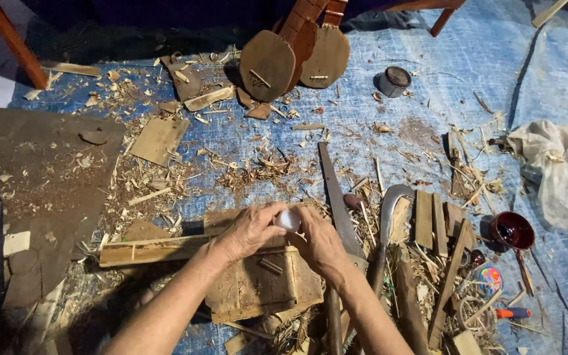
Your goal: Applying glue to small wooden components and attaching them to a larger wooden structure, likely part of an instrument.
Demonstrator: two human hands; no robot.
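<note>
My left hand [248, 230] and my right hand [320, 242] meet over a rough wooden block [258, 286] on the floor. Both close around a small white rounded object [288, 220], which shows between the fingers. Its full shape is hidden by the hands. A long wooden plank [146, 250] lies under the block to the left. A saw blade [335, 194] and a curved sickle [389, 210] lie just right of my right hand.
Blue tarp [494, 59] covers the floor, strewn with wood shavings. Two unfinished wooden instrument bodies [290, 59] lean at the back. A small tin [394, 80], a dark red bowl [511, 230], a crumpled plastic sheet [560, 164], wooden slats [432, 220] and a brown board [47, 177] lie around.
</note>
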